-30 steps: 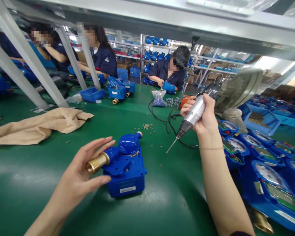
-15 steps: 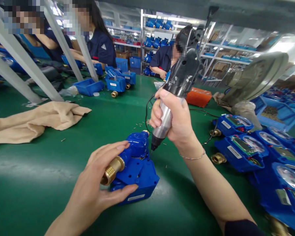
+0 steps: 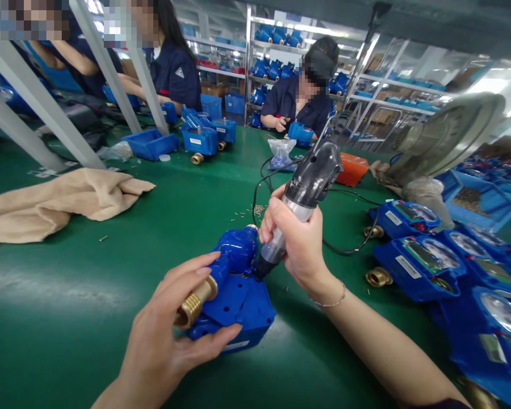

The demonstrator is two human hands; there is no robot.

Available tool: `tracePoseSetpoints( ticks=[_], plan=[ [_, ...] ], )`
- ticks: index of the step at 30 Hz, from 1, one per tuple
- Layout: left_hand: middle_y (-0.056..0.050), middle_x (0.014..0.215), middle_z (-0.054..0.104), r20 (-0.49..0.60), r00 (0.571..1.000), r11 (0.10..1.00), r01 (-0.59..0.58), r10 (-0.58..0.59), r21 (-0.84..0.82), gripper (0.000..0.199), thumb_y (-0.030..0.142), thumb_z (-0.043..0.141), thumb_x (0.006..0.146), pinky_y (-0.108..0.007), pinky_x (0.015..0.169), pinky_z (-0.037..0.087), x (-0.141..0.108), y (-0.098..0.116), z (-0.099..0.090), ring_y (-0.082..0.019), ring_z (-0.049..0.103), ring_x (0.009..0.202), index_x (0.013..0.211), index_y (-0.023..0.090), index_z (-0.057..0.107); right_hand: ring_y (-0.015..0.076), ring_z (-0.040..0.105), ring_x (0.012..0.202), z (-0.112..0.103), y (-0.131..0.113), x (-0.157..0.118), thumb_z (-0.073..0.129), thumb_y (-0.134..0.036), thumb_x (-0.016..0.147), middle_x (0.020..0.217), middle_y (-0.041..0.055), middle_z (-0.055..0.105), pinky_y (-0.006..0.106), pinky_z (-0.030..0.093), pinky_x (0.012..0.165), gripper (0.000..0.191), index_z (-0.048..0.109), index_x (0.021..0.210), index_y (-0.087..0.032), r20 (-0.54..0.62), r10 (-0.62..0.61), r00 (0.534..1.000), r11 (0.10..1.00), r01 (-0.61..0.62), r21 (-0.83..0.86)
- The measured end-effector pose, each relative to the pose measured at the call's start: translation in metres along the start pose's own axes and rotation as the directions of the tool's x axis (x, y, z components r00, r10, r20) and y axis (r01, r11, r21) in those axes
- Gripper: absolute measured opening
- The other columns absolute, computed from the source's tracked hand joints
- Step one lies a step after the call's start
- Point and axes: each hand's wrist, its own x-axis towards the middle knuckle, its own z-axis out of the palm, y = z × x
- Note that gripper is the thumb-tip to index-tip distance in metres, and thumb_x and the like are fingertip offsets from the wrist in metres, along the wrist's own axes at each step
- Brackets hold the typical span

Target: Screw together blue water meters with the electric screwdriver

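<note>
A blue water meter (image 3: 238, 301) with a threaded brass end lies on the green table, its flat holed side facing up. My left hand (image 3: 166, 324) grips it around the brass end, fingers along the top and thumb on the near side of the housing. In my right hand (image 3: 296, 238) is an electric screwdriver (image 3: 310, 176), black at the top and silver at the grip, held tilted. Its dark tip meets the meter's right edge, beside the rounded body; the bit itself is hidden. Small screws (image 3: 259, 210) lie scattered just beyond the meter.
More blue meters (image 3: 417, 261) with open dials stand along the right, near a fan (image 3: 447, 136) and a blue bin (image 3: 477, 199). A beige cloth (image 3: 76, 199) lies at left. Beyond are a plastic bag (image 3: 281, 153), an orange box (image 3: 352, 169), a blue tray (image 3: 151, 145) and co-workers.
My right hand has brought the screwdriver down and slightly left, from above the table beside the meter onto the meter's edge. My left hand keeps its grip.
</note>
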Motion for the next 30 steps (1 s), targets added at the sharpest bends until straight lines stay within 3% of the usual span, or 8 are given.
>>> tracePoseSetpoints(
  ticks=[4, 7, 11, 20, 30],
  plan=[
    [-0.007, 0.129, 0.062, -0.037, 0.999, 1.000, 0.023, -0.024, -0.019, 0.067, 0.034, 0.081, 0.071, -0.039, 0.096, 0.055, 0.000, 0.003, 0.003, -0.026, 0.062, 0.116, 0.127, 0.028, 0.046, 0.0077, 0.046, 0.041, -0.003, -0.001, -0.002, 0.066, -0.025, 0.084, 0.052, -0.0085, 0.051, 0.021, 0.041, 0.047, 0.017, 0.051, 0.090, -0.020, 0.046, 0.037, 0.998, 0.998, -0.039, 0.039],
    [-0.006, 0.125, 0.066, -0.060, 0.993, 0.995, 0.099, -0.100, -0.023, 0.067, 0.038, 0.082, 0.068, -0.042, 0.094, 0.057, -0.001, 0.005, 0.007, -0.027, 0.065, 0.110, 0.126, 0.029, 0.050, 0.0071, 0.044, 0.042, -0.007, -0.003, 0.001, 0.065, -0.024, 0.083, 0.053, -0.0091, 0.048, 0.021, 0.040, 0.047, 0.016, 0.052, 0.091, -0.020, 0.174, 0.116, 0.978, 0.981, -0.140, 0.134],
    [-0.006, 0.124, 0.067, -0.093, 0.985, 0.987, 0.142, -0.148, -0.073, 0.066, 0.038, 0.084, 0.065, -0.045, 0.097, 0.056, -0.003, 0.004, 0.010, -0.028, 0.066, 0.109, 0.123, 0.029, 0.052, 0.0069, 0.042, 0.041, -0.009, -0.004, 0.004, 0.065, -0.024, 0.082, 0.052, -0.0093, 0.046, 0.021, 0.039, 0.045, 0.016, 0.051, 0.087, -0.020, 0.326, 0.125, 0.937, 0.963, -0.194, 0.189],
    [-0.005, 0.129, 0.063, -0.079, 0.993, 0.992, 0.085, -0.092, -0.092, 0.065, 0.029, 0.084, 0.067, -0.045, 0.101, 0.053, -0.007, 0.000, 0.011, -0.026, 0.062, 0.115, 0.123, 0.030, 0.050, 0.0059, 0.040, 0.039, -0.009, 0.000, 0.005, 0.064, -0.020, 0.082, 0.051, -0.0094, 0.046, 0.020, 0.037, 0.043, 0.016, 0.048, 0.079, -0.020, 0.228, 0.097, 0.969, 0.956, -0.155, 0.249],
    [-0.005, 0.129, 0.062, -0.069, 0.997, 0.996, 0.031, -0.036, -0.079, 0.065, 0.029, 0.084, 0.068, -0.043, 0.100, 0.053, -0.004, 0.000, 0.009, -0.025, 0.062, 0.115, 0.123, 0.030, 0.050, 0.0067, 0.040, 0.040, -0.012, 0.000, 0.013, 0.066, -0.024, 0.080, 0.051, -0.0104, 0.045, 0.021, 0.038, 0.045, 0.021, 0.045, 0.080, -0.022, 0.323, 0.111, 0.940, 0.954, -0.192, 0.231]
  ],
)
